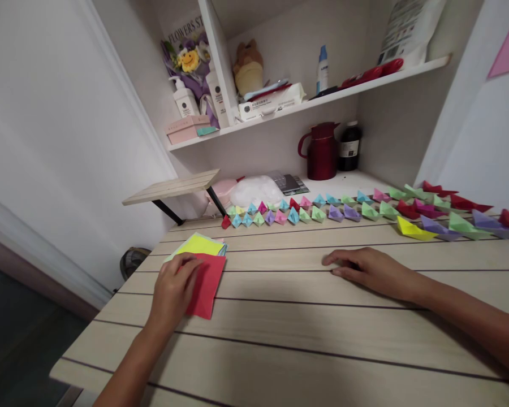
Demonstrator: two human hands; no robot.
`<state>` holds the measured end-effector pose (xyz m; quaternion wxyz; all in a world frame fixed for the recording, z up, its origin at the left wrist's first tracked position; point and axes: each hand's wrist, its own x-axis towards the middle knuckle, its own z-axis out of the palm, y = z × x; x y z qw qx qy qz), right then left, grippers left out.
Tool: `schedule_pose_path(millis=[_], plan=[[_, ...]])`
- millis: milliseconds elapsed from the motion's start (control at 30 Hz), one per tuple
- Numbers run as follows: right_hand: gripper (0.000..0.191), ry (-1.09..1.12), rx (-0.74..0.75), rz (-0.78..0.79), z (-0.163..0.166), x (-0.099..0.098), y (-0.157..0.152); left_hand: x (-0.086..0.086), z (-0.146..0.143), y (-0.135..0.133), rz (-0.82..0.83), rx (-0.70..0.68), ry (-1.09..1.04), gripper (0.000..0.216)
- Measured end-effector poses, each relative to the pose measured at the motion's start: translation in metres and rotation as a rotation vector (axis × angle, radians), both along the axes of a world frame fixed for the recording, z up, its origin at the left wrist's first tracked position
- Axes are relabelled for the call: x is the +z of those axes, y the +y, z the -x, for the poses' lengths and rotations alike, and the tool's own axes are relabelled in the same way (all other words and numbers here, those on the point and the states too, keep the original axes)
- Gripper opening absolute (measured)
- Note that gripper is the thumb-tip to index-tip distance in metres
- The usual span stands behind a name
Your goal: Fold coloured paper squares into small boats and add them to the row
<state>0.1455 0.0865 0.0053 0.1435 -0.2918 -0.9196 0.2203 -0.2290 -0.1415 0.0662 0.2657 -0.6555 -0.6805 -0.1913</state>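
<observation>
My left hand [173, 287] is closed on a square sheet of red paper [207, 282] at the left of the table, pinching it near its upper left edge. Just behind the red sheet lies a stack of coloured paper [199, 244] with a yellow sheet on top, partly covered by the red one. My right hand [367, 268] rests on the tabletop to the right, fingers loosely apart and holding nothing. Folded paper boats [318, 213] in many colours stand in rows along the back of the table, with a yellow boat [414, 229] at the front right.
The wood-plank table [280, 362] runs back to a white shelf unit. A small raised stand [173, 186] is at the back left. A red jug [322, 151] and a dark bottle [350, 146] stand behind the boats. Bottles, boxes and a plush toy [249, 68] fill the upper shelf.
</observation>
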Motion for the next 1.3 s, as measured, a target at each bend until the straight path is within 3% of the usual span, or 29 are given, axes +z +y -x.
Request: schedule_pose_path(millis=[167,400,667,933,1167,1300], plan=[[0.036,-0.01,0.006,-0.001,0.0,0.001,-0.001,0.006,-0.009,0.032,0.14,-0.029,0.07,0.044],[0.034,0.033,0.008,0.014,0.0,0.002,0.0,0.002,-0.005,0.062,0.149,-0.007,0.092,0.049],[0.031,0.013,0.013,0.009,0.0,0.002,0.001,0.007,-0.007,0.057,0.215,-0.035,0.056,0.027],[0.032,0.005,0.014,0.009,0.0,0.001,0.001,0.005,-0.006,0.042,0.255,-0.028,0.051,0.033],[0.033,0.008,0.011,0.006,0.001,0.0,0.002,-0.002,-0.005,0.048,0.257,-0.003,0.037,0.043],[0.035,0.036,0.02,0.005,0.0,-0.002,0.002,-0.003,-0.008,0.053,0.244,-0.025,-0.041,0.038]])
